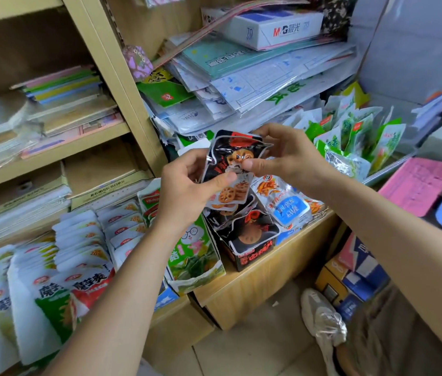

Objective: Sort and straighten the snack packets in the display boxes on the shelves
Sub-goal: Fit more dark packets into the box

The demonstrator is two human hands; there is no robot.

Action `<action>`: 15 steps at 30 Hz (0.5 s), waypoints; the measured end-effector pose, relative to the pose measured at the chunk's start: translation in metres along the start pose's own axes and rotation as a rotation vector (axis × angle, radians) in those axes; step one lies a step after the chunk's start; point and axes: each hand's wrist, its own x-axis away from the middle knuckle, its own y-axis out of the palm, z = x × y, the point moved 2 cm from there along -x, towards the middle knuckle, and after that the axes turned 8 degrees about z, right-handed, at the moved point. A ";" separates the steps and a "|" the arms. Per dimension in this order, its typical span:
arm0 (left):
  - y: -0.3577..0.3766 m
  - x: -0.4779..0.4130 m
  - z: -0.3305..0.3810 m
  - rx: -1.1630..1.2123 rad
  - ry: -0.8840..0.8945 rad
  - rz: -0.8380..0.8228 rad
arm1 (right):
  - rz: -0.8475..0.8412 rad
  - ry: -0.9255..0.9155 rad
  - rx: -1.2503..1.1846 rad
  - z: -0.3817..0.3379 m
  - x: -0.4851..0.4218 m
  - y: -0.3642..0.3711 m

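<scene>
Snack packets [230,169], black with lotus-root slices printed, held as a small stack above the black display box [244,240] on the wooden shelf [263,270]. Left hand [187,185] grips the stack's lower left, thumb on front. Right hand [282,156] pinches the top packet from the right, thumb pressed mid-face. Both forearms reach in from below; packets glossy, crinkled
</scene>
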 end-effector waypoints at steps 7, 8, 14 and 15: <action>0.011 -0.002 -0.005 -0.121 0.027 -0.067 | -0.035 -0.025 0.111 0.004 -0.002 -0.007; 0.010 -0.001 -0.006 -0.145 0.020 -0.084 | -0.012 -0.023 0.130 0.006 -0.003 -0.010; 0.003 0.017 -0.017 -0.325 0.014 -0.075 | 0.082 -0.003 0.157 0.011 -0.003 -0.036; 0.003 0.020 -0.020 -0.362 0.002 -0.092 | 0.088 -0.010 0.168 0.011 -0.002 -0.040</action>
